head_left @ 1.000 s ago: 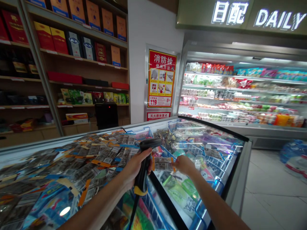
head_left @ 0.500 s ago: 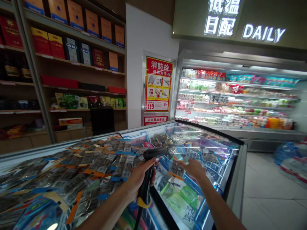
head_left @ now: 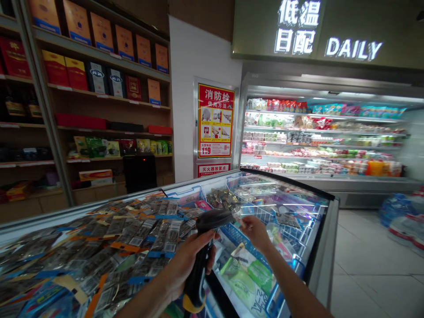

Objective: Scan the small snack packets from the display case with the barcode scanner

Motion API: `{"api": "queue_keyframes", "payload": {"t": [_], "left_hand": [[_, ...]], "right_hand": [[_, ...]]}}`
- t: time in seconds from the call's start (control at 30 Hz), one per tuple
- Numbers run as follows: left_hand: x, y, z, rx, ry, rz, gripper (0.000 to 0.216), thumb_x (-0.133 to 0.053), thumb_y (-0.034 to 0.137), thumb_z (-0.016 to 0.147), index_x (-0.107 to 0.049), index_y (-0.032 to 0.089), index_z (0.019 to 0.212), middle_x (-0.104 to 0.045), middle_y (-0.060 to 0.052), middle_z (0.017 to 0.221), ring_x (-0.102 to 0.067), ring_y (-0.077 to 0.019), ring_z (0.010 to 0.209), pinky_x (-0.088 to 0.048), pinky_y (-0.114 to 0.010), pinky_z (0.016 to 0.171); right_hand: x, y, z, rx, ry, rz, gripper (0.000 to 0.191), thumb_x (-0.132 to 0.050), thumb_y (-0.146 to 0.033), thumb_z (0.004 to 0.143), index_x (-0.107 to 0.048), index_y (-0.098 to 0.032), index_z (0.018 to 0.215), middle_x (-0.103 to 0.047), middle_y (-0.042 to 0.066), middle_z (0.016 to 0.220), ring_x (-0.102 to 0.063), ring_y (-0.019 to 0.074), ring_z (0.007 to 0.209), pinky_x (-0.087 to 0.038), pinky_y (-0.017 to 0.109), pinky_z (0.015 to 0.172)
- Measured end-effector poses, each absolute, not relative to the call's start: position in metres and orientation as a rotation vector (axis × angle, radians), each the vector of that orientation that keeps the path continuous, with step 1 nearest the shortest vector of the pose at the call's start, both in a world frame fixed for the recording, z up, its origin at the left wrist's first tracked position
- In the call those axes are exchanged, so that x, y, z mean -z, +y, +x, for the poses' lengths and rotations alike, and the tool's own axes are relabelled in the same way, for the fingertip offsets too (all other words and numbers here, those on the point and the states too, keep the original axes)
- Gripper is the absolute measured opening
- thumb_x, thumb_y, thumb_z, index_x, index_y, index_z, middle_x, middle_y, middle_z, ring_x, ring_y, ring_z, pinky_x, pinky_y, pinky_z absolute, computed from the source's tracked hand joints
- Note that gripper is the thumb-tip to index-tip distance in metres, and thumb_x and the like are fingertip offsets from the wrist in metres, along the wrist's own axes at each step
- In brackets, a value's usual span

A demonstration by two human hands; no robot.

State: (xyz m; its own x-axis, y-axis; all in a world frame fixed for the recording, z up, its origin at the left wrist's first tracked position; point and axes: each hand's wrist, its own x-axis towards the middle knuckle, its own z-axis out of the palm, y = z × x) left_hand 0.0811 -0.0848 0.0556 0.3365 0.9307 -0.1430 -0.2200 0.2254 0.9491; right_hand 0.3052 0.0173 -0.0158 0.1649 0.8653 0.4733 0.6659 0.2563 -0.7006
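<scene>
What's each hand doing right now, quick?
Left hand: closed around the scanner.
Right hand: over the freezer, fingers bent; whether it holds a packet cannot be told.

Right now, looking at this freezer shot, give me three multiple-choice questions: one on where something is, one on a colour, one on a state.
1. Where is the right hand?
A. over the open freezer
B. on the wall shelves
C. on the floor

2. What colour is the band at the butt of the scanner?
A. green
B. yellow
C. white

3. What is the left hand doing?
A. hanging open
B. resting flat on the packets
C. gripping the scanner

Answers:
1 A, the right hand reaches out above the blue baskets inside the freezer.
2 B, a yellow band shows below the black grip.
3 C, the fingers of the left hand wrap around the scanner's handle, its head pointing toward the right hand.
</scene>
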Motion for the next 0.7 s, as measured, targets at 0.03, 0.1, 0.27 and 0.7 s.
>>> {"api": "queue_keyframes", "payload": {"t": [0.03,0.1,0.27,0.7], "left_hand": [[-0.056,-0.085,0.081,-0.955,0.889,1.024,0.044,-0.059,0.05,0.067,-0.055,0.012,0.088,-0.052,0.002,0.058,-0.045,-0.0077,0.045,-0.032,-0.021,0.046],[-0.056,-0.085,0.082,-0.953,0.912,1.022,0.043,-0.059,0.051,0.066,-0.055,0.012,0.086,-0.052,0.002,0.058,-0.045,-0.0078,0.045,-0.032,-0.021,0.046],[-0.057,-0.083,0.082,-0.924,0.921,1.027,0.042,-0.06,0.052,0.064,-0.052,0.014,0.079,-0.053,0.002,0.057,-0.045,-0.0079,0.045,-0.032,-0.021,0.047],[-0.061,-0.09,0.082,-0.731,0.9,1.149,0.042,-0.06,0.052,0.063,-0.048,0.015,0.079,-0.052,0.003,0.057,-0.044,-0.0069,0.043,-0.031,-0.02,0.044]], "right_hand": [[0.02,0.018,0.304,-0.301,-1.585,-1.45,0.017,-0.065,-0.024,0.057,-0.067,-0.019,0.073,-0.067,0.008,0.085,-0.059,0.0256,0.087,-0.042,0.036,0.079],[0.028,0.02,0.304,-0.371,-1.579,-1.427,0.025,-0.068,-0.02,0.051,-0.069,-0.022,0.077,-0.066,0.007,0.097,-0.053,0.0294,0.101,-0.035,0.041,0.089],[0.035,0.029,0.318,-0.603,-1.338,-1.429,0.029,-0.062,-0.027,0.061,-0.064,-0.021,0.09,-0.067,0.009,0.094,-0.055,0.0314,0.099,-0.035,0.047,0.088],[0.007,0.017,0.335,-1.284,-0.76,-1.098,0.032,-0.034,-0.04,0.084,-0.054,-0.019,0.097,-0.068,0.005,0.072,-0.065,0.0214,0.061,-0.051,0.037,0.057]]}}
